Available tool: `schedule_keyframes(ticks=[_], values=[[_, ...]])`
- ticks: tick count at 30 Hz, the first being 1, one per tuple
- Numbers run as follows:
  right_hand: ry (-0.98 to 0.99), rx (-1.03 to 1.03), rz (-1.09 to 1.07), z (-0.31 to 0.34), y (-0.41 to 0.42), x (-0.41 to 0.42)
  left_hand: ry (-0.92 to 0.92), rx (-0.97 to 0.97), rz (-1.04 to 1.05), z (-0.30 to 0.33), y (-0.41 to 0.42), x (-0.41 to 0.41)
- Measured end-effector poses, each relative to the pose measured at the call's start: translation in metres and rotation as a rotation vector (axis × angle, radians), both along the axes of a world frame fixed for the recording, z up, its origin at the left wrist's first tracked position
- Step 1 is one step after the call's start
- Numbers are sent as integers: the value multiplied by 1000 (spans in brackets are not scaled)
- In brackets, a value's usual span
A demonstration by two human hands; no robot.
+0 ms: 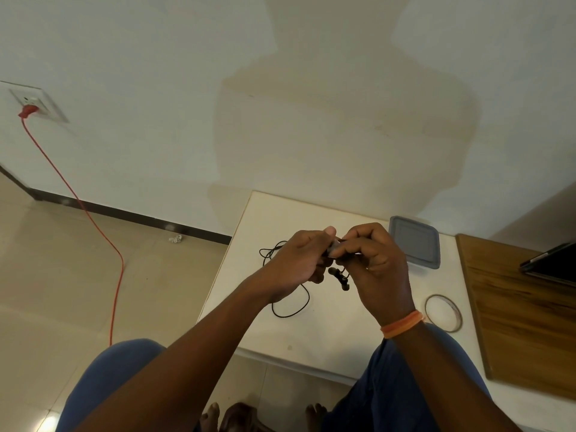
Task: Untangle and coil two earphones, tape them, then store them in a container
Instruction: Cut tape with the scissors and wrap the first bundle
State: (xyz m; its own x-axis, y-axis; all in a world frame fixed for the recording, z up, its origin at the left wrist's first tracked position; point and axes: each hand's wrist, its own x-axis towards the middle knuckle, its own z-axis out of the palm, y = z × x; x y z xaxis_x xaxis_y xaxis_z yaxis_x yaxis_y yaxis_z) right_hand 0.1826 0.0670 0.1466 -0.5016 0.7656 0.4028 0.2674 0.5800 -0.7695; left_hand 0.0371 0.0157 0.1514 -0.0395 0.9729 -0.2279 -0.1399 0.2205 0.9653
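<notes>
Knees in blue cloth (109,378) sit closest, spread either side of bare toes, which puts the person low and tight against the white table (311,332), with everything in reach. Beyond it, the wooden board (514,307) carries a dark device at its far edge. Against the wall, the grey container (417,241) waits with its lid on, likely for the last step. A tape roll (442,312) lies flat near the right wrist, handy for binding.

Both hands meet above the table. The left hand (299,260) pinches a bunched black earphone (339,277), thumb on top, so the coil cannot spring apart. The right hand (374,257) curls round the same bundle, fingertips pressing something pale, probably tape, though it is too small to be sure. Two earbuds dangle below. Loose cable (290,307) loops on the table under the left hand; whether it is the second earphone I cannot tell.

No writing or brand is readable anywhere.
</notes>
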Motion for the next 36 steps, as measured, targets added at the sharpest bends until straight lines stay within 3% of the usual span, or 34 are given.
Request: schedule_keyframes(ticks=[5, 11, 20, 26, 32, 36], values=[[47, -200, 38, 2, 4, 2, -70, -62, -49, -3, 0, -1], [27, -228, 55, 4, 3, 4, -105, -61, -68, -5, 0, -2], [-9, -259, 39, 3, 6, 5, 21, 12, -122, -7, -3, -3], [43, -241, 58, 5, 5, 8, -65, -8, -160, -7, -4, -5], [3, -125, 40, 4, 5, 7, -141, -70, -49, -5, -3, 3], [-35, -83, 118, 6, 7, 13, -206, -111, -86, -6, -3, 2]])
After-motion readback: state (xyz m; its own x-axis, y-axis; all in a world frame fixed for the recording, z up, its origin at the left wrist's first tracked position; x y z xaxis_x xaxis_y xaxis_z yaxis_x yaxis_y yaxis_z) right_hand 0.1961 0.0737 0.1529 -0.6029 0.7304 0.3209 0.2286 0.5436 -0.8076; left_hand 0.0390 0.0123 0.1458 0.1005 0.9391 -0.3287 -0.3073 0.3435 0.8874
